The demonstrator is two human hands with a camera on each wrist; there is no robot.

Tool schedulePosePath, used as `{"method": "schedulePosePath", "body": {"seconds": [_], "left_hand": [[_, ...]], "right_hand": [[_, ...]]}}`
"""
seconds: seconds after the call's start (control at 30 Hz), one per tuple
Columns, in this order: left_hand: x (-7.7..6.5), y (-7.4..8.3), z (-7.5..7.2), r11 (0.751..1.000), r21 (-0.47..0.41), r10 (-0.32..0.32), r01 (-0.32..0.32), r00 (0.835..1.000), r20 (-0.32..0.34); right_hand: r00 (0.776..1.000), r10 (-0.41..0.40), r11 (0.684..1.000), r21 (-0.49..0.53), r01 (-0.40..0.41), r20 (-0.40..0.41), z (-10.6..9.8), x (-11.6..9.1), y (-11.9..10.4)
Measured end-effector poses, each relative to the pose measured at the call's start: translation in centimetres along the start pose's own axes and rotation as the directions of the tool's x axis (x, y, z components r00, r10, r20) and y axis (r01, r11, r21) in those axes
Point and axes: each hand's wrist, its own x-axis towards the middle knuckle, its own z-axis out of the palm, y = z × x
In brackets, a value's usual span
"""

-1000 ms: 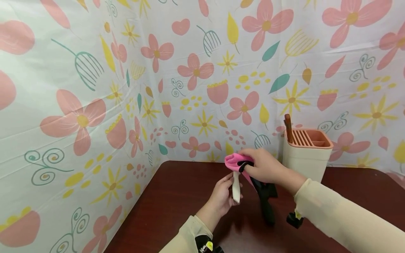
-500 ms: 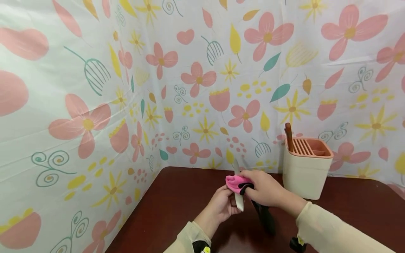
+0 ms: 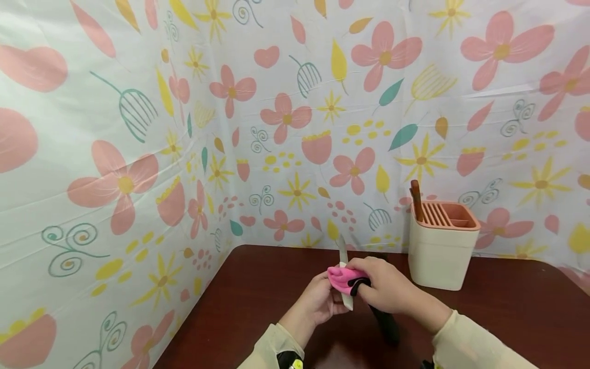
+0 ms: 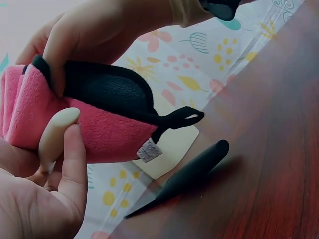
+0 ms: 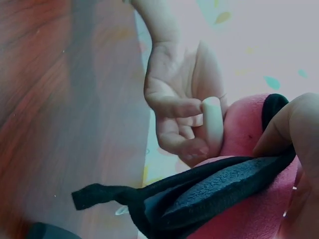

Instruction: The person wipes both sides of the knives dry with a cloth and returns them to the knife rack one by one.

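Observation:
My left hand point(image 3: 318, 302) grips a knife by its white handle point(image 4: 57, 134), the blade point(image 3: 343, 250) pointing up and away. In my right hand point(image 3: 384, 287) is a folded pink cloth point(image 3: 340, 279) with black trim, a dark grey underside and a black hanging loop. The cloth wraps across the knife near where handle and blade meet, hiding that part. In the right wrist view, the left fingers hold the white handle point(image 5: 213, 127) right beside the cloth. A black-handled utensil point(image 4: 194, 169) lies on the table below the cloth, partly hidden by my right hand in the head view.
A cream utensil holder point(image 3: 440, 256) with an orange slotted top stands at the back right of the dark red table point(image 3: 221, 328). A brown wooden handle point(image 3: 416, 200) sticks out of it. Flowered sheeting point(image 3: 286, 154) borders the table behind and to the left.
The right hand and cloth have moved down along the knife, from over the blade to the handle end, so the blade tip now shows. The left hand has lowered slightly, still holding the handle.

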Motion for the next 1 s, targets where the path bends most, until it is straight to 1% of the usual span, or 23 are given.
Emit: {"method": "schedulePosePath", "body": {"seconds": [0.17, 0.3, 0.47, 0.57, 0.7, 0.8, 1.0], "left_hand": [[0.1, 0.1, 0.0, 0.999, 0.012, -0.031, 0.031, 1.000, -0.005], [0.0, 0.2, 0.0, 1.000, 0.006, -0.025, 0.025, 1.000, -0.008], [0.0, 0.2, 0.0, 1.000, -0.006, -0.003, 0.003, 1.000, -0.013], [0.2, 0.2, 0.0, 1.000, -0.014, 0.023, -0.024, 0.999, -0.029], [0.6, 0.3, 0.1, 0.997, -0.026, 0.073, -0.075, 0.995, -0.061], [0.8, 0.3, 0.1, 0.995, -0.024, 0.093, -0.095, 0.993, -0.068], [0.3, 0.0, 0.1, 0.995, 0.010, 0.105, -0.104, 0.992, -0.076]], "right_hand": [[1.000, -0.006, 0.999, 0.038, 0.006, 0.008, 0.2, -0.5, -0.4], [1.000, -0.021, 0.995, 0.094, 0.019, 0.019, -0.1, -1.1, -0.7], [0.997, -0.046, 0.979, 0.199, 0.033, 0.060, -0.5, -1.8, -1.0], [0.995, -0.069, 0.973, 0.223, 0.051, 0.075, -0.6, -2.0, -1.2], [0.993, -0.091, 0.967, 0.245, 0.069, 0.081, -0.8, -2.2, -1.5], [0.991, -0.091, 0.959, 0.277, 0.060, 0.101, -1.0, -2.3, -1.7], [0.977, -0.104, 0.929, 0.370, 0.028, 0.187, -1.9, -2.3, -1.7]]}}
